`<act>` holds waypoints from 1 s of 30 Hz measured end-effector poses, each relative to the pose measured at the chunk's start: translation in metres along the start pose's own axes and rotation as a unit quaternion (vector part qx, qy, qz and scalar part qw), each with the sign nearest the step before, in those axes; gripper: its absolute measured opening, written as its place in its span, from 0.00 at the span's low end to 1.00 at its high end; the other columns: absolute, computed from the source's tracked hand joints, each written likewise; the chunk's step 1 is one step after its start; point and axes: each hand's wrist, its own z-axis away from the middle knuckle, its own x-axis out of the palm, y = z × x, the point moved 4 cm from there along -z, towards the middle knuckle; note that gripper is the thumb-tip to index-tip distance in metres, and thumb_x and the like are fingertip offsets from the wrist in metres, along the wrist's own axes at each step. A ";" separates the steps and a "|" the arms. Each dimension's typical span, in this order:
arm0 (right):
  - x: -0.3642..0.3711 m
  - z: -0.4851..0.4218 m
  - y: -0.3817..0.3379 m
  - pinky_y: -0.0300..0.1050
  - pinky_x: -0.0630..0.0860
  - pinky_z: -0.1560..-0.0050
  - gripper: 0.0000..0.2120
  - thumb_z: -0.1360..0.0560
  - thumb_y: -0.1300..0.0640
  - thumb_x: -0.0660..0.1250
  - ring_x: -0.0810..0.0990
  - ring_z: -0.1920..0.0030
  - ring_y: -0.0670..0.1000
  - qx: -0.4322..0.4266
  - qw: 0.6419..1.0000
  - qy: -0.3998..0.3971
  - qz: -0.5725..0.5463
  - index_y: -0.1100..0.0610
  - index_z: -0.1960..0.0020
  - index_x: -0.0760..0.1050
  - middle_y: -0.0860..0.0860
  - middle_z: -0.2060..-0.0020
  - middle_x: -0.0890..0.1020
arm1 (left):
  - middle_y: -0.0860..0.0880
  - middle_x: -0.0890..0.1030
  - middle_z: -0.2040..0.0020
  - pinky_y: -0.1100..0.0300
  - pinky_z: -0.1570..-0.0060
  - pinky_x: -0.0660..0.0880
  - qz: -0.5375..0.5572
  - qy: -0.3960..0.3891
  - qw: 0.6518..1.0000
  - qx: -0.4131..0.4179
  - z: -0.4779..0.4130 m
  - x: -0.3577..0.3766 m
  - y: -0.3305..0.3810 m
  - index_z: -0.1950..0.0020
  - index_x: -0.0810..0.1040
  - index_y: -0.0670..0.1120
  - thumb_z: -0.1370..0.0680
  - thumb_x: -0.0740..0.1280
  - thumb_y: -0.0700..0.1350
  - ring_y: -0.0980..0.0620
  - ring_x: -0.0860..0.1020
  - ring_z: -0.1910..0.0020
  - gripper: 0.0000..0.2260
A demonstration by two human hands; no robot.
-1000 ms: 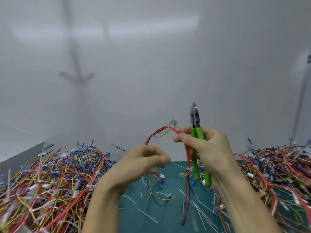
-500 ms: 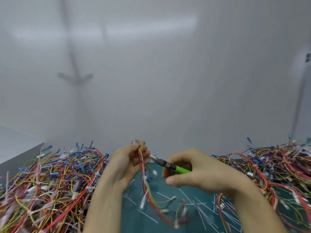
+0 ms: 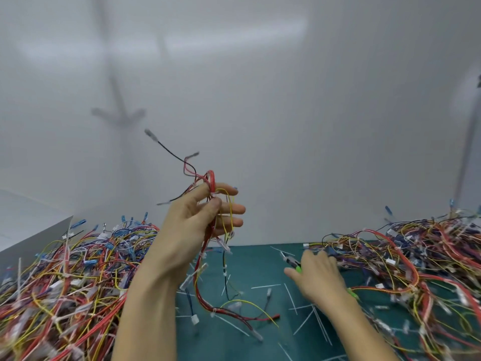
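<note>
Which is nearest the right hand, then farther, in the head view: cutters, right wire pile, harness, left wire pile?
1. cutters, in the right hand itself.
2. right wire pile, just beside its fingertips.
3. harness, centre, hanging from the left hand.
4. left wire pile, far left.

Left hand (image 3: 193, 225) raised, thumb pinching against forefinger, right hand (image 3: 318, 278) low, fingers curled

No writing is legible; white tags (image 3: 224, 246) on the wire bundle (image 3: 212, 181) are too blurred.
</note>
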 end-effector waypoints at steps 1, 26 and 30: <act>0.008 -0.001 0.002 0.53 0.68 0.34 0.29 0.21 0.39 0.63 0.66 0.31 0.61 0.004 1.000 0.001 0.010 0.59 0.31 0.67 0.61 0.31 0.69 | 0.43 0.86 0.54 0.58 0.56 0.81 -0.012 -0.004 1.000 0.010 0.001 -0.001 0.003 0.45 0.80 0.46 0.16 0.57 0.38 0.48 0.84 0.59 0.12; -0.072 0.044 -0.063 0.45 0.75 0.70 0.27 0.28 0.34 0.65 0.76 0.75 0.52 -0.081 0.710 -0.226 -0.662 0.59 0.59 0.79 0.58 0.69 0.75 | 0.43 0.81 0.57 0.61 0.54 0.76 -0.164 -0.324 0.932 -0.010 0.015 0.051 -0.001 0.44 0.77 0.35 0.17 0.57 0.34 0.51 0.79 0.59 0.09; -0.083 0.039 -0.048 0.40 0.70 0.74 0.09 0.34 0.59 0.73 0.75 0.73 0.47 -0.029 0.654 -0.125 -0.746 0.62 0.57 0.82 0.53 0.66 0.82 | 0.41 0.84 0.54 0.60 0.48 0.74 -0.253 -0.324 0.910 -0.047 0.010 0.058 -0.016 0.45 0.80 0.37 0.19 0.63 0.37 0.56 0.78 0.59 0.08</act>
